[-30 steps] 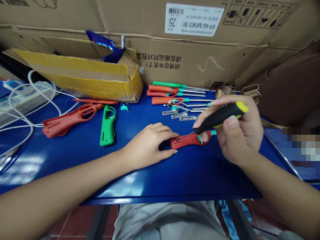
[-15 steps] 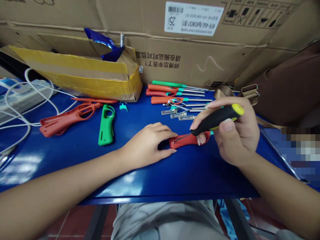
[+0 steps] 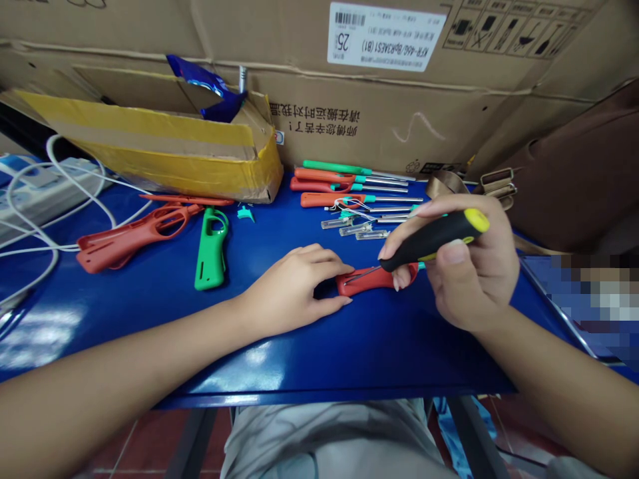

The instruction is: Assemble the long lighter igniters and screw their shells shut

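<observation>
A red lighter (image 3: 360, 282) with a long slot in its handle lies flat on the blue table. My left hand (image 3: 297, 289) grips its left end between thumb and fingers. Wrapped in my right hand (image 3: 469, 273) is a screwdriver (image 3: 426, 241) with a black and yellow handle, held tilted. Its thin metal tip meets the slot at the lighter's left part. My right fingers cover much of the lighter's middle. A small turquoise part shows at the lighter's right end.
Left of my hands lie red handle shells (image 3: 127, 239), a green handle (image 3: 211, 256) and a small turquoise trigger (image 3: 245, 212). Several long lighters (image 3: 329, 199) and clear fuel tanks (image 3: 355, 229) lie behind. A yellow-taped box (image 3: 200, 166), power strip (image 3: 74, 179) and tape roll (image 3: 446, 183) stand around.
Both hands, the screwdriver and the red lighter stay nearly in place. The whole view has shifted very slightly.
</observation>
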Demonstrator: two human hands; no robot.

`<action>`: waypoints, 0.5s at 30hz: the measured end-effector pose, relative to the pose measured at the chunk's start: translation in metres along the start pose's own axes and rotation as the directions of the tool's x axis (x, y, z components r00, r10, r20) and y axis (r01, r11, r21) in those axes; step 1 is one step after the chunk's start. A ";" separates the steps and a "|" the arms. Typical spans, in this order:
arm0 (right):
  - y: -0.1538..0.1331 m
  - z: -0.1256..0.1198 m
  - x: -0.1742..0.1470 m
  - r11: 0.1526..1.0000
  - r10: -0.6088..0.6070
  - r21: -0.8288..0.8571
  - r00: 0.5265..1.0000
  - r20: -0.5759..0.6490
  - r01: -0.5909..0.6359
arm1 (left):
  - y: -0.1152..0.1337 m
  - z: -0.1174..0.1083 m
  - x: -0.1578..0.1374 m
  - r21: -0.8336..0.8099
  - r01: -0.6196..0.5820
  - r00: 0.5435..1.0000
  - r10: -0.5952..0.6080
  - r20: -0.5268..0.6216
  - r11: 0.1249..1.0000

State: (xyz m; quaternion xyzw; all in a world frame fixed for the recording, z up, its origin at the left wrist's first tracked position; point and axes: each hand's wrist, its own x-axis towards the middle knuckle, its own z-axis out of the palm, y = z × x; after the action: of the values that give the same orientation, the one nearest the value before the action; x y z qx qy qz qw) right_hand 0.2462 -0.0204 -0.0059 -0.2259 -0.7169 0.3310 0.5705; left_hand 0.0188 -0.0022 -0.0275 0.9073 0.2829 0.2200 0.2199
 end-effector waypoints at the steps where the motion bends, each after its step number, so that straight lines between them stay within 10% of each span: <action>1: 0.000 0.000 0.000 1.000 -0.005 0.002 1.000 0.002 0.005 | 0.000 0.000 0.000 -0.001 0.001 1.000 -0.001 0.002 1.000; 15: -0.003 0.000 0.002 0.997 -0.009 -0.071 0.999 0.037 0.012 | 0.001 0.000 0.000 -0.011 0.011 1.000 -0.011 0.012 1.000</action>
State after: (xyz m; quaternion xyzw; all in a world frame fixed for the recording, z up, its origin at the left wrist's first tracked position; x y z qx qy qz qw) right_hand 0.2463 -0.0208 -0.0022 -0.2361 -0.7397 0.3065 0.5506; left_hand 0.0192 -0.0027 -0.0265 0.9058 0.2853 0.2150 0.2278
